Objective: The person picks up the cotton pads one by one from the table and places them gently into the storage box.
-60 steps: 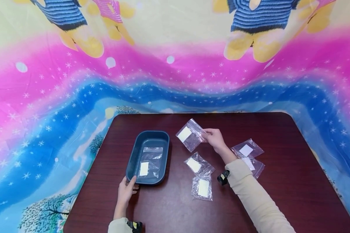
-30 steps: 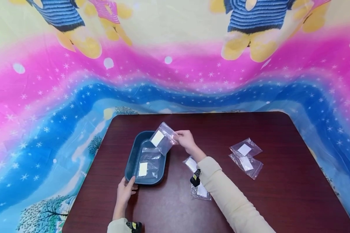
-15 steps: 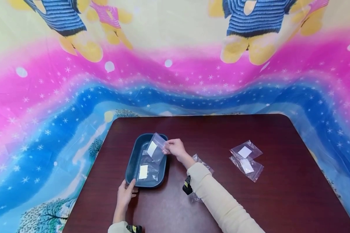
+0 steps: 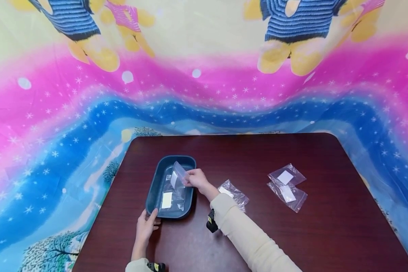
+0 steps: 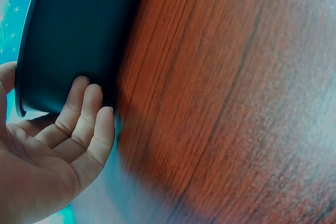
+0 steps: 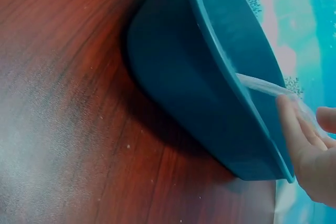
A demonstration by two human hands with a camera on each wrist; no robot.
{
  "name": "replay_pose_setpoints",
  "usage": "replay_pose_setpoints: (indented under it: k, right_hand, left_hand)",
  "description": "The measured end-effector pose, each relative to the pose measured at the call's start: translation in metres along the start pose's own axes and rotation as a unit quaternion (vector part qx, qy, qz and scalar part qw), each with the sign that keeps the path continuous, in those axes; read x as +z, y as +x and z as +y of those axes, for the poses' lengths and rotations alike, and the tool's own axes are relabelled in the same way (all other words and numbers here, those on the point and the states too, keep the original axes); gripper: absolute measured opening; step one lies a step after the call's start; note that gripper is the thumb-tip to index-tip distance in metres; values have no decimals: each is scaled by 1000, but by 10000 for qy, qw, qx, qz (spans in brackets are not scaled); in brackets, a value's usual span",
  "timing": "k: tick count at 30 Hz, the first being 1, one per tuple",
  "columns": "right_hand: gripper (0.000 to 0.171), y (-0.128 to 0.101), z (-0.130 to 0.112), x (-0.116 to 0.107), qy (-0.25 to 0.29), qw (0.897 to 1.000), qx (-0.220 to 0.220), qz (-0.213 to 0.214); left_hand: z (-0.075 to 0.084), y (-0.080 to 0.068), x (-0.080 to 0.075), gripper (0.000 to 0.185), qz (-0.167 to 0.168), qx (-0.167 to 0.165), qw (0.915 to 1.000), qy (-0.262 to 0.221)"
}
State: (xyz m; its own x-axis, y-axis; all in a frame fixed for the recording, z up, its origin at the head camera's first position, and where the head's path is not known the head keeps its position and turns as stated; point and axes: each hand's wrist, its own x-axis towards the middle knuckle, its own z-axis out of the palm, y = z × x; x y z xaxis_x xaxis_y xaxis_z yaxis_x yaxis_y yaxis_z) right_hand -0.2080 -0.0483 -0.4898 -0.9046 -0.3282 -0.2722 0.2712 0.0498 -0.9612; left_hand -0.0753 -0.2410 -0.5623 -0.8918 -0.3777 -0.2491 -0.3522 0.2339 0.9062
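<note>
A clear zip-lock bag (image 4: 178, 170) with a white label hangs tilted inside the dark blue plastic tub (image 4: 151, 190). My right hand (image 4: 198, 179) pinches its edge between thumb and fingers, right above the tub's right rim. In the right wrist view the bag (image 6: 261, 83) dips past the rim. Flat on the tub's floor lies another labelled bag (image 4: 167, 200), partly covered by the held one. My left hand (image 4: 145, 227) grips the tub's near left corner; the left wrist view has its fingertips against the outer wall (image 5: 79, 35) and the thumb at the rim.
Right of the tub, a labelled clear bag (image 4: 236, 194) lies partly hidden behind my right sleeve (image 4: 248, 234). Two more overlapping bags, an upper one (image 4: 285, 176) and a lower one (image 4: 287, 193), lie farther right on the dark wooden table (image 4: 333, 226). A patterned cloth (image 4: 224, 87) hangs behind.
My right hand has carried the bag leftward from over the table and lowered it into the tub, tilting it more. My left hand has stayed at the tub's corner.
</note>
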Motion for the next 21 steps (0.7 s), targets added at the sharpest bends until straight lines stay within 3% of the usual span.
replay_pose_setpoints:
  k: [3, 5, 7, 10, 12, 15, 21]
  right_hand:
    - [40, 12, 19, 1, -367, 9992, -134, -11]
    - [47, 40, 54, -2, -553, 9963, -652, -90]
    - [48, 55, 70, -4, -851, 9928, -843, -24]
    - [47, 55, 63, -3, -1228, 9882, -890, 197]
    - [46, 14, 14, 2, -1363, 9882, -496, 482]
    - [47, -7, -10, -1, -1110, 9910, -405, 625]
    - [40, 7, 4, -19, -342, 9977, -265, 519]
  left_hand:
    - [0, 0, -1, 54, -19, -12, 10000, -10]
    - [0, 1, -1, 54, -16, -23, 10000, -15]
    - [-1, 1, -1, 54, -9, -27, 10000, -21]
    - [-1, 1, -1, 54, -14, -17, 10000, -26]
    - [-1, 1, -1, 54, -19, -2, 10000, -28]
    - [0, 0, -1, 54, -22, 6, 10000, -38]
    - [0, 0, -1, 54, -13, 7, 10000, -33]
